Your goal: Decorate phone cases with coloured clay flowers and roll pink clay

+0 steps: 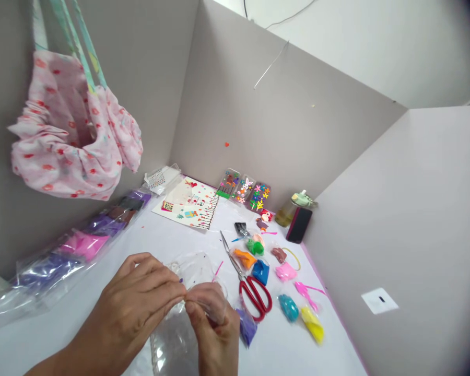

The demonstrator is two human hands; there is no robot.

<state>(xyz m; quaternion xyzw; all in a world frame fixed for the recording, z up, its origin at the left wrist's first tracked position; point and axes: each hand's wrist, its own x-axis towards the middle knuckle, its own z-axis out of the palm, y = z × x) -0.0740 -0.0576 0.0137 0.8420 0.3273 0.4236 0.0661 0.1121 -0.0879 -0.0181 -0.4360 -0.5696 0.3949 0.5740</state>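
Observation:
My left hand and my right hand meet fingertip to fingertip low in the middle of the view, both closed in a pinch. Clear plastic lies over the curled fingers of my right hand, which grips it. Whatever sits between the fingertips is too small to make out. Beneath the hands lies a clear plastic sheet or case with a bumpy edge. Just right of my right hand are a purple clay packet and scissors with red handles, blades pointing away.
Several clay packets, among them a yellow one, spread to the right. Decorated clear cases lean at the back, near a drawn-on paper. A phone rests against a jar. A pink cloth bag hangs left above bagged clay.

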